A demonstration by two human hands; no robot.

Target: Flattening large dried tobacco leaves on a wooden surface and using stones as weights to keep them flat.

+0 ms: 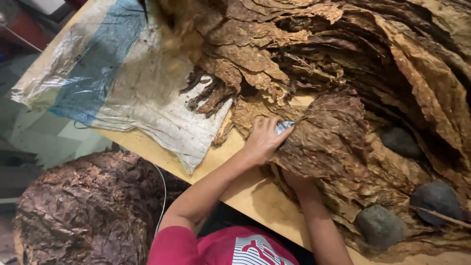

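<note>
My left hand (264,139) grips the gathered end of a bundle of brown dried leaves (328,137) lying on the wooden table (245,196). A small silvery strip (285,126) shows at my fingertips, where the bundle is bunched. My right hand (297,182) reaches under the same bundle from below. Only its wrist and the back of the hand show, and the fingers are hidden by the leaves. My red shirt (221,250) fills the bottom edge.
A large heap of dried leaves (353,49) covers the table's far and right side. Three grey stones (380,225) (436,198) (400,141) rest on leaves at the right. A white and blue woven sack (122,73) lies at the left. A dark leaf pile (88,211) sits below the table edge.
</note>
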